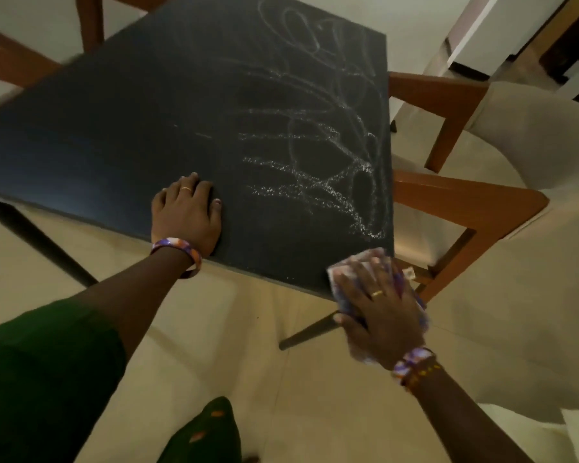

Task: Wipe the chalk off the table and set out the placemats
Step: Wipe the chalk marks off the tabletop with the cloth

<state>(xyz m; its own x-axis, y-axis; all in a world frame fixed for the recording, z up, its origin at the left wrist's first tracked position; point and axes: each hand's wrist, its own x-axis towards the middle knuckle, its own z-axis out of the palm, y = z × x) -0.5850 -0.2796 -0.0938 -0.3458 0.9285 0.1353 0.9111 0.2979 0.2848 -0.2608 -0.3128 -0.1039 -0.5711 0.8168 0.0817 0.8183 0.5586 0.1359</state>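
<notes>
nearest, the right hand [380, 309] presses a crumpled cloth [355, 265] flat-fingered over the table [114, 128]'s near right corner. left hand [186, 212] rests flat on the near edge. chalk scribbles [318, 142] run near-to-far along the right side, beside chairs [465, 208].

Black table [114, 128] with white chalk [331, 155] scribbles at right; purple-and-white cloth [355, 265]; brown chairs [448, 91] with cream seats; green sleeve [47, 362].
</notes>
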